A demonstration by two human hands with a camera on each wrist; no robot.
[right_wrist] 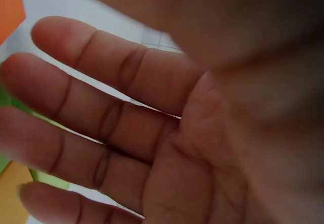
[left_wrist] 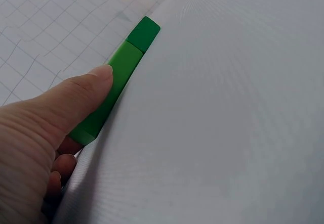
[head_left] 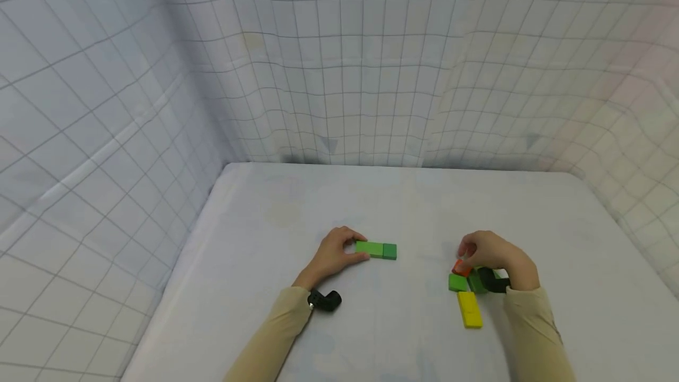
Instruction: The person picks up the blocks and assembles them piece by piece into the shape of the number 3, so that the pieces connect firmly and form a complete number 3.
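In the head view my left hand (head_left: 335, 250) grips a light green block (head_left: 369, 249) between thumb and fingers. A darker green block (head_left: 389, 251) sits end to end with it, also at the far end in the left wrist view. My right hand (head_left: 490, 251) is over a cluster of blocks, its thumb at an orange-red block (head_left: 461, 268). In the right wrist view its fingers (right_wrist: 66, 37) are spread and only gently bent, with a gap between the nearest fingertip and the orange block (right_wrist: 10, 9). The thumb tip is outside that view.
Close under the right hand lie a small green block (head_left: 458, 282), a darker green block (head_left: 475, 283) partly hidden by the wrist camera, and a yellow block (head_left: 470, 310). White cloth covers the table (head_left: 318, 193); grid-patterned sheets (head_left: 339, 75) hang around it.
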